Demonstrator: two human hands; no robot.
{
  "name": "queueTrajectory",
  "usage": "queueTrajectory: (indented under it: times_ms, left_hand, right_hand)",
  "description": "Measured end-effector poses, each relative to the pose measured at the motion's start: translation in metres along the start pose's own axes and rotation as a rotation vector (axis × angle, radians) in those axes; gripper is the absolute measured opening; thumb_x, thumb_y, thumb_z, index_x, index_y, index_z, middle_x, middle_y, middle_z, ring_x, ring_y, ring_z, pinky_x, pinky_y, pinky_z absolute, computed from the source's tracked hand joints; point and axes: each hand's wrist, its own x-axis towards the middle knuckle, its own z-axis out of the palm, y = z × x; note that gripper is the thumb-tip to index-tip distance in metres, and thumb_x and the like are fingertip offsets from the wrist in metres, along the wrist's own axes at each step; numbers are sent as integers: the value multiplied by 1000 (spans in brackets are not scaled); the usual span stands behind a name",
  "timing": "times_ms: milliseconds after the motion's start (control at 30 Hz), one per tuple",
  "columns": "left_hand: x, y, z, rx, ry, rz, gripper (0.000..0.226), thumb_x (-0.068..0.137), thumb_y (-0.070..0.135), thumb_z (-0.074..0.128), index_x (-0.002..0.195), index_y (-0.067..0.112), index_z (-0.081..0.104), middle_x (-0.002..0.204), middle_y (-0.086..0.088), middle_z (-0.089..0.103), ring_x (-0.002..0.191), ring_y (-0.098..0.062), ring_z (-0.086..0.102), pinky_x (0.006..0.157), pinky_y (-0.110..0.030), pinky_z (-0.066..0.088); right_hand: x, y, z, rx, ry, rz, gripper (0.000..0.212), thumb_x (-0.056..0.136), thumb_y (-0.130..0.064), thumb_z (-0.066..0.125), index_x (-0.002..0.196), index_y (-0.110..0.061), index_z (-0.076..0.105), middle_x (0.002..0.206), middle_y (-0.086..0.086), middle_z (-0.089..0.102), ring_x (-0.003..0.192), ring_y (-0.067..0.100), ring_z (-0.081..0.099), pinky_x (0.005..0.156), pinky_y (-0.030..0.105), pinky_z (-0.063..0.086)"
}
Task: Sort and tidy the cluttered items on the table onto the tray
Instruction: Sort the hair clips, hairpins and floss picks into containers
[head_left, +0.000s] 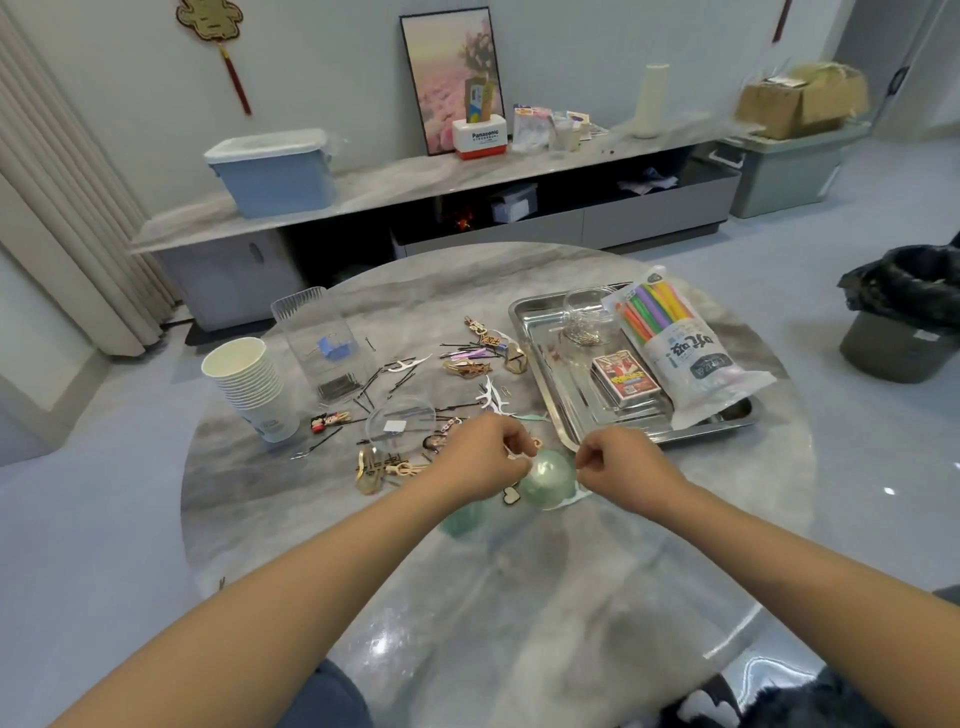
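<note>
At the left edge of the round marble counter (519, 597) stands a stack of white paper cups (252, 387), upright. Just right of it, toward the far edge, is a clear plastic box (324, 345) with a small blue clip and a bundle of dark hairpins inside. In front of the box a clear round lid (400, 422) lies flat among scattered black bobby pins (374, 387). A small red-and-black figure clip (324, 420) lies between the cups and the lid. Gold and patterned hair clips (470, 356) spread across the middle of the counter, with more gold ones (382, 470) nearer the front, left of the hands.

The left hand (480, 460) has its fingers curled, pinching the edge of something thin and pale at the left side of a pale green round object (548, 475). The right hand (615, 465) is curled likewise, pinching at that object's right side. What the green thing is cannot be told; it sits on the counter just in front of the tray's near left corner.

The steel tray (540, 364) lies on the right half of the counter. In it are a clear jar of metal clips (584, 322), a red card box (626, 379), and a bag of coloured straws (675, 343) overhanging the tray's right rim.
</note>
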Motion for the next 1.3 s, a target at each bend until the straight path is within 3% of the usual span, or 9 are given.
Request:
queueTrajectory:
  times_ms: [167, 267, 400, 533, 700, 800, 933, 1033, 1300]
  left_hand:
    - [7, 10, 28, 186, -21, 102, 15, 82, 21, 61, 97, 24, 67, 89, 9, 49, 99, -16, 52, 89, -30, 34]
    - [10, 10, 39, 207, -33, 131, 16, 83, 23, 59, 98, 26, 65, 91, 7, 45, 106, -18, 48, 88, -31, 27]
    - [14, 11, 47, 200, -43, 143, 16, 84, 25, 58, 98, 27, 65, 98, 5, 47, 109, -19, 46, 86, -29, 23]
    - [18, 12, 51, 193, -33, 163, 16, 85, 24, 57, 98, 26, 66, 101, 4, 52, 109, -16, 46, 86, -28, 22]
    - [17, 9, 53, 241, -18, 197, 15, 86, 20, 56, 93, 23, 68, 80, 14, 47, 97, -14, 53, 78, -24, 20]
    - [18, 9, 54, 309, -26, 241, 19, 88, 21, 55, 99, 22, 71, 97, 8, 61, 99, -15, 53, 74, -25, 18]
    - [21, 4, 61, 578, -56, 341, 31, 93, 30, 47, 119, 25, 63, 108, -4, 51, 109, -24, 42, 78, -28, 19]
    - [20, 0, 69, 686, -106, 398, 30, 91, 32, 51, 114, 19, 65, 104, -6, 46, 110, -24, 39, 77, -30, 17]
    - [20, 1, 70, 448, -234, 218, 13, 80, 17, 69, 92, 15, 70, 104, -2, 56, 99, -22, 55, 72, -25, 38]
  right_hand:
    - [-8, 32, -5, -339, -64, 193, 29, 87, -29, 59, 111, -14, 53, 115, 4, 58, 105, 24, 57, 73, 27, 40]
    - [-9, 49, 0, -289, -108, 264, 36, 84, -33, 63, 111, -11, 52, 116, 6, 57, 106, 24, 56, 72, 27, 40]
    - [-8, 57, 9, -159, -63, 292, 25, 81, -25, 67, 101, -10, 63, 107, 6, 64, 99, 24, 61, 75, 26, 46]
    - [-9, 58, 12, -132, -49, 279, 14, 81, -15, 61, 92, -11, 68, 98, 7, 68, 93, 25, 63, 75, 28, 49]
    - [-12, 53, 11, -155, -22, 189, 18, 77, -18, 59, 89, -8, 68, 89, 7, 69, 86, 24, 63, 73, 31, 52]
    - [-13, 48, 8, -212, 60, 114, 16, 77, -20, 55, 85, -13, 67, 84, 2, 69, 84, 23, 62, 67, 29, 46]
    - [-13, 43, 3, -147, 58, 104, 3, 81, -24, 56, 81, -23, 59, 87, -4, 66, 85, 18, 58, 64, 24, 37]
    - [-11, 42, 1, -100, 18, 126, 6, 82, -24, 57, 76, -25, 56, 86, -5, 66, 80, 16, 55, 63, 24, 38]
    - [-11, 41, -3, -12, -61, 157, 9, 83, -20, 54, 77, -23, 59, 87, -4, 66, 82, 16, 58, 66, 26, 46]
